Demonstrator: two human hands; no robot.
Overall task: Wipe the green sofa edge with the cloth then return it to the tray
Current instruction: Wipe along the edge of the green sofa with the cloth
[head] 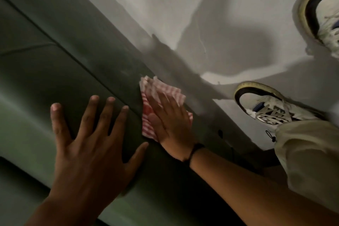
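A red-and-white checked cloth [157, 90] lies flat on the front edge of the green sofa [102, 57], which runs diagonally from upper left to lower right. My right hand [170, 121] presses flat on the cloth with fingers stretched out, covering its lower half. My left hand [88, 143] rests spread open on the sofa's seat cushion, just left of the cloth, holding nothing. No tray is in view.
A pale floor [229, 14] lies beyond the sofa edge. My two white sneakers [266, 104] [322, 13] stand on it at the right, with a beige trouser leg [308, 152] close to the sofa's front.
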